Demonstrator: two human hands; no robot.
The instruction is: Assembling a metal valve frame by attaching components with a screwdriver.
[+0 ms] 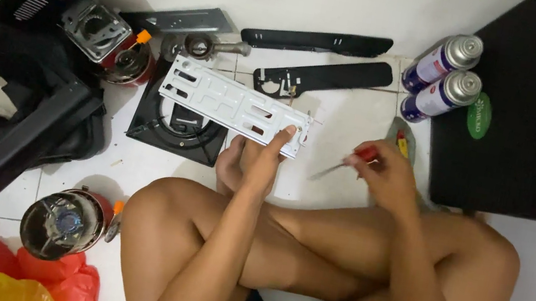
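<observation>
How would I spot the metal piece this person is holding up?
Start at the crossed legs on the white tiled floor. Just ahead of them, the left hand grips a long silver plate by its near end. Unlike the two black strips behind it, it is pale metal punched with rectangular slots.

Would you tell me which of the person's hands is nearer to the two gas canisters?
The right hand, holding a red-handled screwdriver, sits just below-left of the gas canisters. The left hand, gripping the white metal plate, is farther left.
</observation>
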